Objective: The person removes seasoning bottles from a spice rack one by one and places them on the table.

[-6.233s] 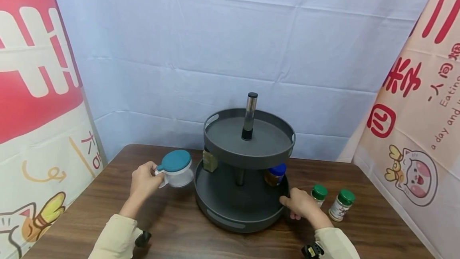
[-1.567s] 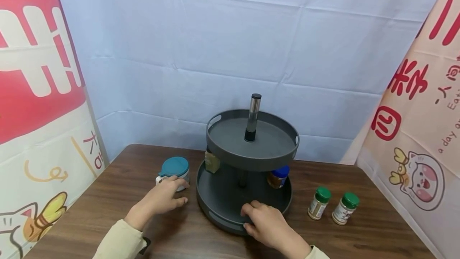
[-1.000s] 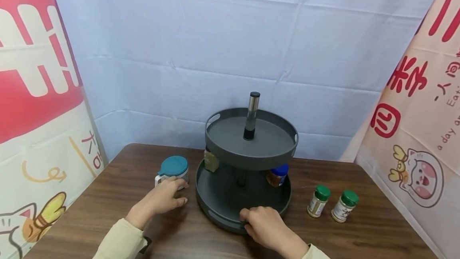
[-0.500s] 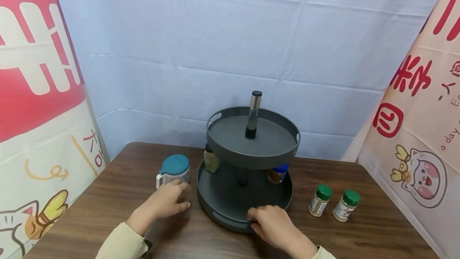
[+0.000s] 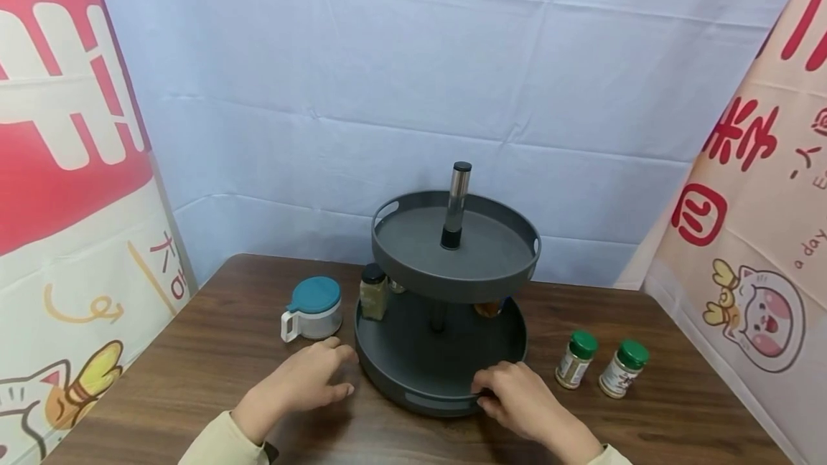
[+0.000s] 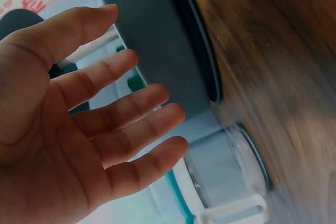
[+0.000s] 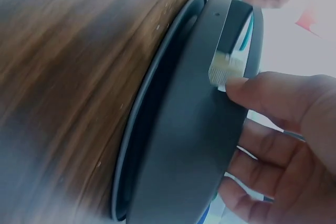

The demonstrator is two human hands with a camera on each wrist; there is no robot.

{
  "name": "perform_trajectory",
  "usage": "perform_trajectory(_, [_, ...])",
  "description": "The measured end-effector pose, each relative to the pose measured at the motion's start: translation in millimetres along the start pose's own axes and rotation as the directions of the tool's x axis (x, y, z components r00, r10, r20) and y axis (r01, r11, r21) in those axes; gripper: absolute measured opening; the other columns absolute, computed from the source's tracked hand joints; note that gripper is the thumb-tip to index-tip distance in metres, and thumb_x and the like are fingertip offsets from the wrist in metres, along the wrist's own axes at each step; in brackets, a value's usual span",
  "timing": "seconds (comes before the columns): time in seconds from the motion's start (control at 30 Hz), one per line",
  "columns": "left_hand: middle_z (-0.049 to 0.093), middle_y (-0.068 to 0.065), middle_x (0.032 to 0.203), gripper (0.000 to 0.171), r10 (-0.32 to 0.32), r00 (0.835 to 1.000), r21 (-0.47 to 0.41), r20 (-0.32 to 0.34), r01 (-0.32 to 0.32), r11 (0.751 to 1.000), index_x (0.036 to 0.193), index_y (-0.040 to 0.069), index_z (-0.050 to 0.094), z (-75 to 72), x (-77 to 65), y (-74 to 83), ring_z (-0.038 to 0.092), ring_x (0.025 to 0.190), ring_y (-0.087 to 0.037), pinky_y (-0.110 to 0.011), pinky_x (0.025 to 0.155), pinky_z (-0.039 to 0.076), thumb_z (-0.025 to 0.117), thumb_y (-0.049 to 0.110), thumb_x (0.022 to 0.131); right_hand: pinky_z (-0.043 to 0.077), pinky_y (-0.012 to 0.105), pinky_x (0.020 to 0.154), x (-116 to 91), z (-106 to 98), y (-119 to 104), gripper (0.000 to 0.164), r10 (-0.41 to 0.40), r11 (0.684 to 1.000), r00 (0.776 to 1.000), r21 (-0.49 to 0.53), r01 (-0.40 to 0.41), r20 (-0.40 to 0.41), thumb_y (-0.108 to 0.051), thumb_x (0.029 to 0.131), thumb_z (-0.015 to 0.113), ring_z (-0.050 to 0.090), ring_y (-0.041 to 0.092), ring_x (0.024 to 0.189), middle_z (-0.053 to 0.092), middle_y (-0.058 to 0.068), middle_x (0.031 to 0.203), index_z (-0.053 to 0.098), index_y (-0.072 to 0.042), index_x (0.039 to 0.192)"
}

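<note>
A dark grey two-tier turntable [image 5: 452, 275] stands on the table. My right hand [image 5: 520, 400] grips the front right rim of its lower tray [image 5: 429, 361]; in the right wrist view the thumb [image 7: 247, 90] lies outside the rim and the fingers inside. Near the tray's front left, my left hand [image 5: 306, 379] hovers with fingers spread, holding nothing. Behind it on the table is a clear seasoning jar [image 5: 316, 321] with a teal lid and white handle. A black-capped spice jar [image 5: 372, 300] stands on the lower tray's left; a brown-filled jar [image 5: 489, 308] is mostly hidden under the upper tray.
Two green-capped spice bottles, one [image 5: 574, 363] nearer the tray and one [image 5: 622, 372] farther right, stand on the wooden table [image 5: 678, 407]. A metal post [image 5: 457, 199] rises through the upper tray [image 5: 413, 242]. Cloth hangings [image 5: 362, 128] enclose the table.
My left hand has let go of the teal-lidded jar and drawn back toward me. My right hand has slid rightward with the rim; the lower tray has turned, bringing the black-capped jar forward.
</note>
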State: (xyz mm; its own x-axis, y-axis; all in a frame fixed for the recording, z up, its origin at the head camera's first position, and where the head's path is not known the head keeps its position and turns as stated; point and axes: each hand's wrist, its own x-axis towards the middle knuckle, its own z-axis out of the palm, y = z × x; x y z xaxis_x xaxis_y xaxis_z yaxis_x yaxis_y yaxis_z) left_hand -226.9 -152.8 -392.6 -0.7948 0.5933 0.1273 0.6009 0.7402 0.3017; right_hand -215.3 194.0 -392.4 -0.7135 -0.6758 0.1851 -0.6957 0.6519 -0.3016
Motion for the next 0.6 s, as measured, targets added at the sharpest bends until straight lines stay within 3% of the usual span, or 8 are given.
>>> perform_trajectory(0.3, [0.055,0.0,0.101,0.032,0.034,0.997,-0.046,0.064,-0.031,0.998,0.108,0.012,0.064,3.1,-2.3,22.3,0.054,0.081,-0.009,-0.033,0.068,0.047,0.071,0.028,0.082,0.048,0.028,0.064,-7.8,-7.5,20.3,0.015,-0.013,0.999,1.0,0.052,0.014,-0.015,-0.006,0.08,0.071,0.056,0.008,0.078,0.062,-0.011,0.085,0.068,-0.019,0.087])
perform_trajectory(0.6, [0.052,0.006,0.093,0.029,0.147,0.984,-0.051,0.099,-0.143,0.988,0.107,0.013,0.065,12.2,-1.7,44.6,0.045,0.07,-0.001,-0.021,0.059,0.043,0.071,0.025,0.081,0.048,0.03,0.065,-11.7,-14.5,36.7,0.014,0.023,0.996,1.0,0.087,-0.025,0.021,-0.007,0.082,0.069,0.056,0.013,0.082,0.061,-0.011,0.088,0.068,-0.018,0.091])
